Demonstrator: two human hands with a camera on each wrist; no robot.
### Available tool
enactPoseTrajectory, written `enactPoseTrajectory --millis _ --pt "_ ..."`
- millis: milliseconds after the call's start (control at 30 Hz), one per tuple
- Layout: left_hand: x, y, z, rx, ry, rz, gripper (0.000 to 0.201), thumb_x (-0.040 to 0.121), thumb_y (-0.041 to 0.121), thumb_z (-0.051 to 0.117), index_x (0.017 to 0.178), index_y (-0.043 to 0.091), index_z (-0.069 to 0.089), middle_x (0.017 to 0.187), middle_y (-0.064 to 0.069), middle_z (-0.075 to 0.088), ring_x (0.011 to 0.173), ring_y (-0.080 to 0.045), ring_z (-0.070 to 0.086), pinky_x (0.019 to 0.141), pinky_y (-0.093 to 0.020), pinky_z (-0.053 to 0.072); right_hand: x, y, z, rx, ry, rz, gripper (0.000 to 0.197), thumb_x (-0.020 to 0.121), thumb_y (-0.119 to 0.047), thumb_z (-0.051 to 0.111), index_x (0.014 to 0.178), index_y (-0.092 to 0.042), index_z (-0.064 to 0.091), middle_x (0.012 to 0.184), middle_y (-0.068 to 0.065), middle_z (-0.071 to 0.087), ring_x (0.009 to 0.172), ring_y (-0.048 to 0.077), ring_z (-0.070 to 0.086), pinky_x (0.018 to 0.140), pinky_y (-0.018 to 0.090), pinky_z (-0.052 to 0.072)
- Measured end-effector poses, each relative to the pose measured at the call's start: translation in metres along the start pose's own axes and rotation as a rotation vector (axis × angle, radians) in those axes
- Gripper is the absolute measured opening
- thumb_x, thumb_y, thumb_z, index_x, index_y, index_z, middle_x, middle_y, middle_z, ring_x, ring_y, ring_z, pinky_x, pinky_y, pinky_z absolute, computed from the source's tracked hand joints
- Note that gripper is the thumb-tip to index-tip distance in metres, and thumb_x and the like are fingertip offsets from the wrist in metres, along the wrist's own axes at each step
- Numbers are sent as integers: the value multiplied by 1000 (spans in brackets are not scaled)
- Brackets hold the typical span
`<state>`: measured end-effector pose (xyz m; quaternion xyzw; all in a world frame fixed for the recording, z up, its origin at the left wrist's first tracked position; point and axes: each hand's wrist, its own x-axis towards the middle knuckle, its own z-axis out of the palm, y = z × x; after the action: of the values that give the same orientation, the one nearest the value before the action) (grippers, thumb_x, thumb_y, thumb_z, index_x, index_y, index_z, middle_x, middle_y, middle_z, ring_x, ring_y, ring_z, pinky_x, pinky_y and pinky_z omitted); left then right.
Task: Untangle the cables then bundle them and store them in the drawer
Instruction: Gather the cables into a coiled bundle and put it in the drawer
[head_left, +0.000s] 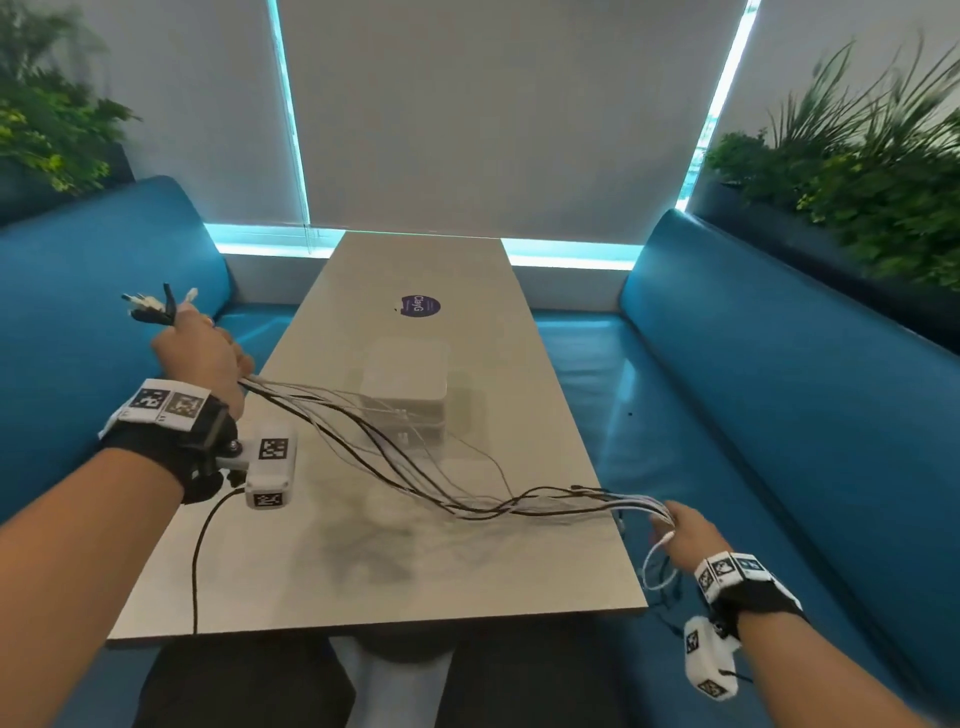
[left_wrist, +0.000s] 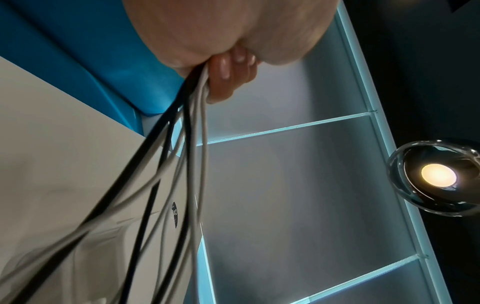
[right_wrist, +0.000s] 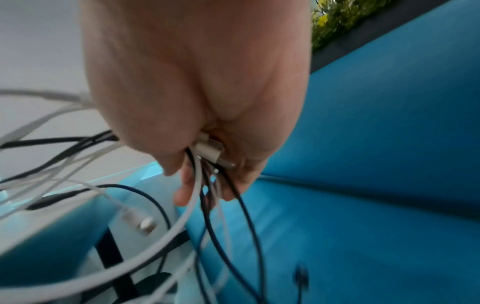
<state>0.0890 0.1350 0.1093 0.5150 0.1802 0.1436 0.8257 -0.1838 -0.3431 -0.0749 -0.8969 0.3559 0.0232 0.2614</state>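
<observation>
Stretched above the table (head_left: 291, 587) from ten to four o'clock, the cables (head_left: 415, 467), light, limp and likely slippery, are fist-gripped near their plugs by left hand (head_left: 200, 358) and right hand (head_left: 685, 530).

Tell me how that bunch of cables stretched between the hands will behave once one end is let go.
The cables sag and wave between the left hand and the right hand, so they are probably floppy and would drop onto the table. Loose ends dangling by the right hand suggest strands may slip apart.
</observation>
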Motion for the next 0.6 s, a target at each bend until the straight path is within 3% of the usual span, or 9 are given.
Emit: enactPoseTrajectory --millis 167,200,267,300,367,467,533,600 --pt "-14 -7 2 5 -29 2 34 100 38 44 70 23 41 56 7 31 39 -8 27 42 -14 21 5 -33 10 108 -62 -182 24 100 -26 48 92 -46 59 74 -6 68 64 9 64 58 21 47" --pt "-18 -8 3 4 -34 1 34 101 38 44 70 23 41 55 7 31 39 -7 27 42 -14 21 8 -35 14 122 -82 -190 23 100 -29 48 99 -49 60 83 -9 70 72 7 65 63 20 49" --pt "-22 -9 3 8 -45 1 35 101 37 43 70 23 39 51 8 30 38 -7 25 41 -14 20 21 -33 23 108 -100 -191 22 98 -35 48 105 -52 61 103 -12 71 93 10 67 82 28 54" --pt "-23 -9 3 8 -50 2 35 102 36 42 69 23 38 48 9 29 37 -7 24 41 -14 19 28 -30 27 88 -103 -177 19 97 -37 48 101 -49 63 103 -11 72 95 13 67 87 33 55" --pt "-24 -11 4 9 -59 -2 36 102 36 41 69 24 37 47 10 28 37 -8 23 41 -15 18 45 -21 34 41 -95 -121 19 97 -38 48 90 -31 65 91 -3 72 87 21 68 82 38 56" --pt "-25 -18 3 21 -66 -25 34 101 38 43 69 24 40 52 8 30 40 -9 25 42 -19 20 27 -33 24 -156 -83 21 25 96 -37 49 91 -16 62 93 8 69 89 31 67 73 34 52" --pt "-26 -21 2 24 -71 -39 35 101 39 43 69 24 41 51 8 31 40 -9 25 43 -19 20 22 -28 19 -305 -70 110 18 96 -30 52 87 -15 59 97 10 68 88 30 65 74 31 52" --pt "-26 -23 2 18 -83 -37 36 101 39 42 69 24 40 48 9 30 39 -9 24 42 -20 20 14 -24 17 -351 -34 173 19 93 -30 57 77 -19 56 89 7 66 80 28 63 77 32 54"
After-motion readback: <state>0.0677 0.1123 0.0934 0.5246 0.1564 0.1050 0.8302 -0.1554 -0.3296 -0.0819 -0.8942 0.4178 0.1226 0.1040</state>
